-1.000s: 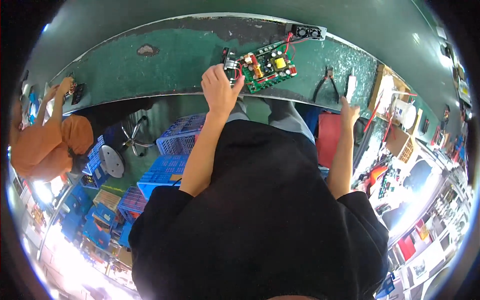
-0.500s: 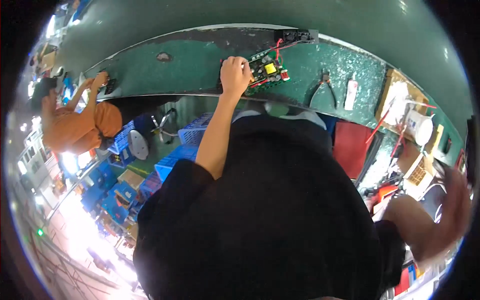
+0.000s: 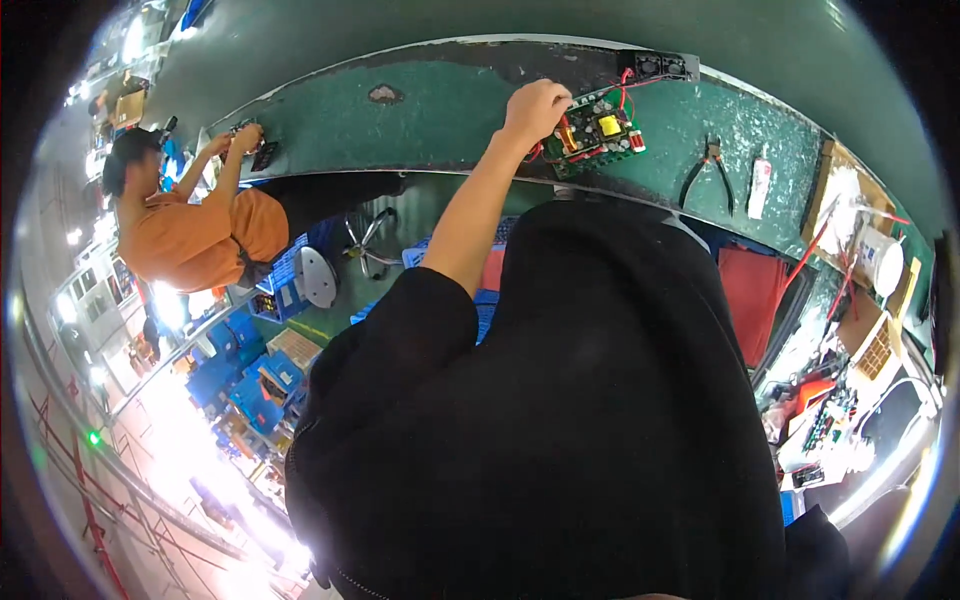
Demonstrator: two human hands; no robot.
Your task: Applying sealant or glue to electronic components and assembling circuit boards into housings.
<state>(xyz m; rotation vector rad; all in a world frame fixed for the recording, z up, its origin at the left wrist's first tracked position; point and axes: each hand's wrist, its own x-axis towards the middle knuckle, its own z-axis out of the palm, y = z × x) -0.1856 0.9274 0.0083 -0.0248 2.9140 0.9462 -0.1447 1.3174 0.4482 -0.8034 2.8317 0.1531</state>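
Observation:
My left hand (image 3: 538, 108) is closed at the left end of a green circuit board (image 3: 598, 135), its fingers curled on the edge. The board lies on the green workbench and bears a yellow transformer and several small parts. Red wires run from it to a black double fan unit (image 3: 660, 66) at the bench's far edge. What my fingertips grip is partly hidden by the hand. My right hand is out of sight; only a dark sleeve (image 3: 815, 550) shows at the lower right.
Black-handled cutting pliers (image 3: 712, 170) and a white tube (image 3: 760, 185) lie right of the board. Farther right are a white tub (image 3: 882, 255) and a cardboard box (image 3: 838, 190). A co-worker in orange (image 3: 190, 235) sits at the left. A red sheet (image 3: 752, 300) hangs below the bench.
My right hand, blurred at the right before, has left the picture. The view has shifted, so the bench things appear farther right. My left hand stays at the board's left end.

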